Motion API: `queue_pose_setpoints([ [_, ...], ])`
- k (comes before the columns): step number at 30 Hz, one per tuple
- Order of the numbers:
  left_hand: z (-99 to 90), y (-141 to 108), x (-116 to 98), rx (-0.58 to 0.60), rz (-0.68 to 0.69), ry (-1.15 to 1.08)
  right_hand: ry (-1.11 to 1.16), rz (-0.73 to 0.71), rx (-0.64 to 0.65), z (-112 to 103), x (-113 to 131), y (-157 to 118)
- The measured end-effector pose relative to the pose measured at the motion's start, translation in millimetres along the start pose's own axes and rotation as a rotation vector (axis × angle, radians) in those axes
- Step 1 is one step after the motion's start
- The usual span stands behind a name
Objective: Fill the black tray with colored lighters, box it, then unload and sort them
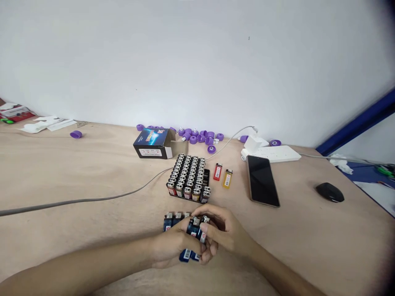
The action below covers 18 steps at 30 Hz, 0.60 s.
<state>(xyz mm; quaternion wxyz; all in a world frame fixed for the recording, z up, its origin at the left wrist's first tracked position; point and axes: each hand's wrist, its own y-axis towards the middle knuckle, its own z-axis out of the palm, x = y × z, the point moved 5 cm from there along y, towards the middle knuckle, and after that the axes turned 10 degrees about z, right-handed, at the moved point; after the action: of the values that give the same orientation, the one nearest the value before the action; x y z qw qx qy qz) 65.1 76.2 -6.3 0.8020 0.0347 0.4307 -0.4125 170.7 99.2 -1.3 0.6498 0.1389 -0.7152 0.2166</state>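
Left hand [177, 245] and right hand [228, 232] are clamping dark-blue translucent plastic lighters [194, 230] | lighters are sitting between both hands, nearer the camera than the black shallow tray [187, 199] | good handling probably means keeping them aligned, pinching evenly

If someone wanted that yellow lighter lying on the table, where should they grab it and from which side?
Probably pinch the yellow lighter across the middle of its body, from above and the near side. It lies flat, metal top pointing away; the red lighter sits close on its left, while the phone leaves more finger room on the right.
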Motion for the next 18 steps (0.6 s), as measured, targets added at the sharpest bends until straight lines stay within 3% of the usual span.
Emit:
queue_pose_setpoints([
  [5, -3.5, -1.0, 1.2, -0.016, 0.029, -0.041, 0.057, 0.071, -0.018, -2.7, -10.1, 0.5],
  [11, -3.2, 0.5, 4.3, 0.054, 0.032, -0.105, 0.384, 0.053, -0.394, -22.8, -20.6, -5.0],
  [15, -1.2, 1.4, 1.9, 0.083, 0.040, -0.055, 0.386, 0.020, -0.702, -51.6, -20.7, -6.5],
  [18, -2.0, 0.4, 2.8, 0.086, 0.049, 0.015, 0.281, 0.024, -0.728, -65.3, -18.2, 4.6],
])
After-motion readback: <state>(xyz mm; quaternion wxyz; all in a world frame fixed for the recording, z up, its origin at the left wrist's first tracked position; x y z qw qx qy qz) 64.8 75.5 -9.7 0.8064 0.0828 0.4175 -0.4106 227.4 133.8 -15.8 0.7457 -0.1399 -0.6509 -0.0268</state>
